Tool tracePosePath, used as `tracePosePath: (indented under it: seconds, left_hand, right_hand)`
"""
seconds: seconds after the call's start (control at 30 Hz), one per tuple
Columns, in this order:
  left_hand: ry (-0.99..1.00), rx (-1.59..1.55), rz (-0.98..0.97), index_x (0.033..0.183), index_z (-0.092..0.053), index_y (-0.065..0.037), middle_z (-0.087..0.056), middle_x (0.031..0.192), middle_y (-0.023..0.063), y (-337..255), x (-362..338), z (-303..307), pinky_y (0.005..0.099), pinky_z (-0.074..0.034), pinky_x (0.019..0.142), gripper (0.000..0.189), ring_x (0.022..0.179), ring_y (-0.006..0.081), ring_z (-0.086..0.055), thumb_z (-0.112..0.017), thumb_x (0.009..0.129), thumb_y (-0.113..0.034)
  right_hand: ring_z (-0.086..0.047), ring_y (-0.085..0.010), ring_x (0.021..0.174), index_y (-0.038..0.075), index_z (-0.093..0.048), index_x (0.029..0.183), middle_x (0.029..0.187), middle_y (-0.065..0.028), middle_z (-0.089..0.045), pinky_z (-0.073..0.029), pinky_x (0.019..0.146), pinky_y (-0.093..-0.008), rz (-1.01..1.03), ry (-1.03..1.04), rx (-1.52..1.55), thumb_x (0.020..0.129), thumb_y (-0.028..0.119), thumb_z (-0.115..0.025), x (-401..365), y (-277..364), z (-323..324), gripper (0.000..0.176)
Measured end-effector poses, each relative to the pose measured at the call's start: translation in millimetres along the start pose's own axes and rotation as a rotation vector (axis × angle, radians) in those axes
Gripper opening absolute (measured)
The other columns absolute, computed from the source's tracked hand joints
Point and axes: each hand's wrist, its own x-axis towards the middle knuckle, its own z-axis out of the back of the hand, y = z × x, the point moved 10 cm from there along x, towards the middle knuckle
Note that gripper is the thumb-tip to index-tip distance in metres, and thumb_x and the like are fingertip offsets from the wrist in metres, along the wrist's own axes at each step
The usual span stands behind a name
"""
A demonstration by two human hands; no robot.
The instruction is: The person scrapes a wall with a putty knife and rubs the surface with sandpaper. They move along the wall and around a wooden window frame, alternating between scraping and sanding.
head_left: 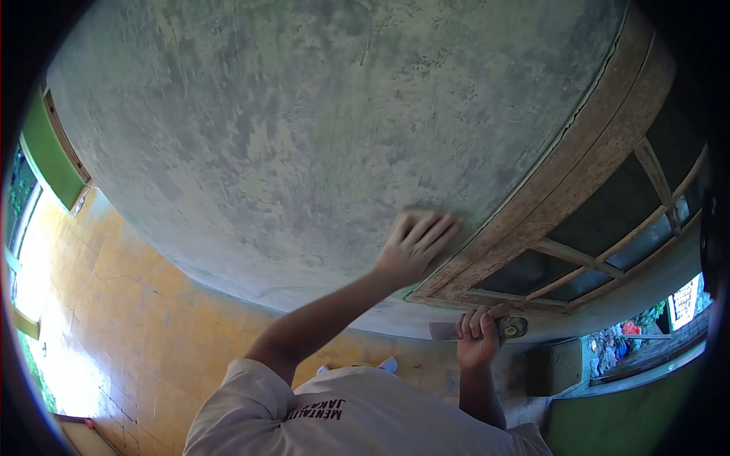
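My left hand (418, 247) lies against a grey-green, patchily smoothed wall (289, 129), near its lower right corner beside the wooden window frame. Its fingers are stretched out and slightly apart, with a dark shadow at the tips; nothing shows in the hand. Lower and to the right, my right hand (477, 342) is closed around a scraper (443, 331). The flat blade sticks out to the left of the fist, and a rounded end with a yellowish centre shows to its right. This hand is below the window frame, apart from my left hand.
A worn wooden window frame (563, 178) with dark panes runs along the right, a crack following its edge with the wall. Yellowish floor tiles (144, 304) spread at left. A brown box-like object (553, 368) and a green surface (623, 418) are at lower right.
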Motion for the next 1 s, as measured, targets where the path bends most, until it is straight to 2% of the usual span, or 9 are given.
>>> tracePosePath:
  seconds: [0.03,0.17,0.3,0.37,0.43,0.5,0.63,0.73,1.0]
  left_hand:
    - [0.067,-0.03,0.047,0.134,-0.047,-0.015,-0.046,0.136,0.0049,4,-44,-16,0.0436,-0.039,0.092,0.055,0.117,0.0227,-0.047,-0.059,0.085,-0.035]
    - [0.222,0.011,0.236,0.123,-0.054,-0.011,-0.052,0.127,0.0093,60,-192,-64,0.0529,-0.035,0.095,0.047,0.114,0.0295,-0.049,-0.062,0.083,-0.034]
    - [0.286,0.011,0.322,0.126,-0.049,-0.005,-0.046,0.129,0.023,124,-224,-47,0.0621,-0.024,0.102,0.059,0.12,0.0453,-0.041,-0.059,0.084,-0.045]
    - [0.265,0.141,0.36,0.128,-0.04,0.005,-0.037,0.129,0.0343,156,-198,-14,0.0649,-0.018,0.103,0.068,0.119,0.0552,-0.032,-0.058,0.083,-0.043]
    - [0.029,0.234,0.424,0.135,-0.037,0.004,-0.029,0.139,0.0342,188,-155,31,0.0641,-0.01,0.106,0.075,0.13,0.0529,-0.023,-0.058,0.083,-0.045]
    - [-0.247,0.253,0.295,0.141,-0.029,0.002,-0.021,0.145,0.0321,197,-89,96,0.0613,-0.005,0.108,0.081,0.136,0.0504,-0.013,-0.055,0.084,-0.049]
    - [-0.37,0.349,0.134,0.147,-0.019,-0.008,-0.014,0.152,0.0211,198,54,198,0.0547,-0.002,0.111,0.09,0.142,0.0391,-0.007,-0.051,0.083,-0.063]
    - [-0.471,0.439,0.07,0.147,-0.016,-0.007,-0.013,0.154,0.0149,175,151,263,0.0478,-0.004,0.114,0.077,0.142,0.0325,-0.007,-0.044,0.09,-0.051]
    - [-0.564,0.457,0.096,0.146,-0.02,-0.004,-0.018,0.152,0.0174,102,207,229,0.0455,-0.008,0.115,0.073,0.142,0.0336,-0.01,-0.04,0.093,-0.051]
  right_hand:
    - [-0.032,-0.0105,0.047,0.013,-0.038,0.083,0.059,0.0003,-0.035,-0.032,0.046,-0.0277,0.029,0.025,-0.012,0.089,0.009,-0.053,2,4,-4,0.017]
    - [-0.032,-0.0105,0.046,0.013,-0.037,0.083,0.059,0.0003,-0.035,-0.031,0.046,-0.0277,0.023,0.012,-0.036,0.089,0.01,-0.053,-7,4,2,0.017]
    - [-0.03,-0.0097,0.046,0.014,-0.036,0.082,0.058,0.0014,-0.031,-0.03,0.044,-0.0263,-0.013,0.005,-0.092,0.092,0.012,-0.048,-12,-1,11,0.016]
    - [-0.03,-0.0096,0.046,0.014,-0.036,0.082,0.058,0.0015,-0.031,-0.03,0.044,-0.0262,-0.022,-0.009,-0.08,0.092,0.012,-0.048,-12,-2,13,0.016]
    - [-0.03,-0.0093,0.047,0.015,-0.036,0.082,0.058,0.0018,-0.03,-0.03,0.044,-0.0261,0.008,-0.018,-0.08,0.092,0.013,-0.048,-10,3,13,0.017]
    - [-0.031,-0.0092,0.047,0.015,-0.036,0.082,0.058,0.0019,-0.03,-0.03,0.044,-0.0262,0.021,-0.014,-0.07,0.092,0.012,-0.048,-7,5,12,0.017]
    - [-0.033,-0.0101,0.047,0.012,-0.037,0.08,0.058,0.0012,-0.033,-0.031,0.045,-0.0268,0.015,-0.051,0.017,0.09,0.011,-0.053,-6,0,17,0.019]
    - [-0.032,-0.0101,0.047,0.013,-0.037,0.08,0.058,0.0012,-0.033,-0.031,0.045,-0.0267,-0.003,-0.045,0.022,0.09,0.011,-0.053,-7,-4,14,0.019]
    - [-0.033,-0.0099,0.047,0.013,-0.037,0.082,0.058,0.001,-0.033,-0.031,0.045,-0.0266,-0.037,-0.005,0.002,0.09,0.01,-0.053,-6,-18,-1,0.018]
